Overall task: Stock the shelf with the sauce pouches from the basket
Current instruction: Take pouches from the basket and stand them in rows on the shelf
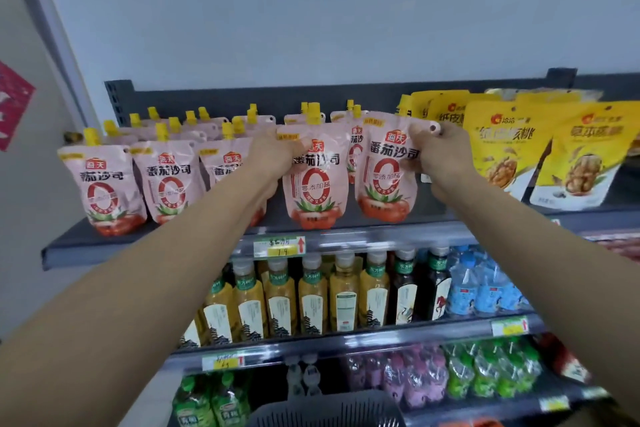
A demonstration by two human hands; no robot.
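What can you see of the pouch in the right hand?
The pouch is pale pink, glossy and soft-looking, with a red logo, black lettering, a big red ring and tomatoes printed low down. It stands upright at the front of the top shelf, beside yellow snack bags. The right hand pinches its upper right corner. Its cap is not clearly visible.

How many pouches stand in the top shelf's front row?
5: three left of the left hand, at and (partly hidden); one in that hand; one in the right hand at. More behind.
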